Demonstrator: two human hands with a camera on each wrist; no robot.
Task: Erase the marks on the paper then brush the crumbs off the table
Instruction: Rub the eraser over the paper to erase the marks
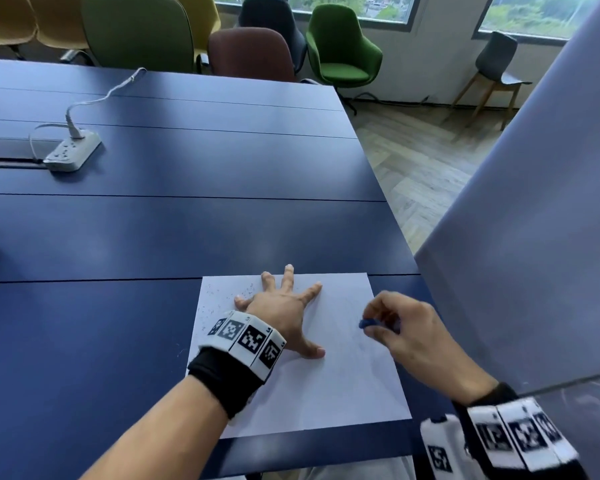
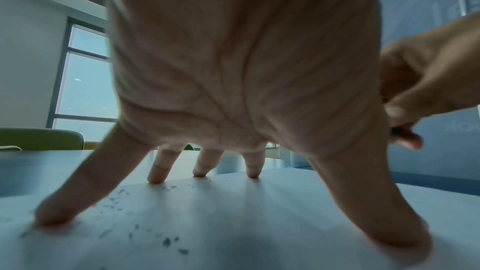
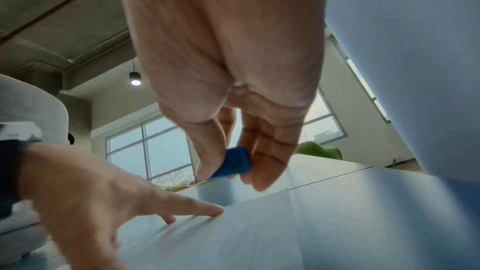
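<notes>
Down on the blue worktop (image 1: 118,323) lay the paper (image 1: 326,393), with crumbs (image 1: 219,299) near its far left corner. Spread flat, the left hand (image 1: 281,306) pressed it. Just above, the right hand (image 1: 406,334) pinched a blue eraser (image 1: 364,323).

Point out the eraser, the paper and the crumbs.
eraser (image 3: 235,164): right wrist view, its blue face between the fingers.
paper (image 1: 326,393): head view, bare middle of the sheet.
crumbs (image 1: 219,299): head view, specks near the far-left corner.

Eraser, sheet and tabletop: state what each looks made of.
Eraser: likely rubber or vinyl, matte blue, edges worn uneven. Sheet: thin white paper, lying flat, dotted with dark crumbs. Tabletop: smooth navy panels with seams and soft sheen, probably laminate or painted board.
</notes>
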